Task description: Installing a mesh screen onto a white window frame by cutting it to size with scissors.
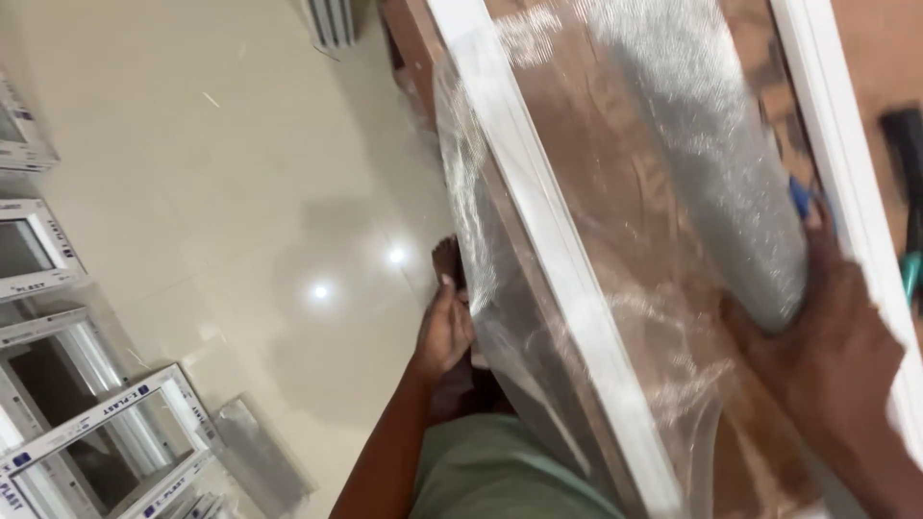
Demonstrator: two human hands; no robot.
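Plastic wrap (577, 317), clear and crinkled, covers the long white window frame (548, 259) that runs from the top centre of the picture down to the lower right, with a brownish panel showing through it. A fat roll of the same clear film (711, 163) lies along the frame in the upper right, a bit of blue showing at its near end. Over at the left edge and lower left, several smaller white frames (106, 432) lie on the glossy beige floor (221, 173), each with small blue label marks on white strips. The left hand (444, 332), near the middle of the picture, has its fingers curled against the wrapped edge of the frame, pressing on the film there. The right hand (827, 356), at the lower right, is cupped round the near end of the roll, fingers closed on it. A dark tool with a teal handle (909, 192) sits at the far right edge
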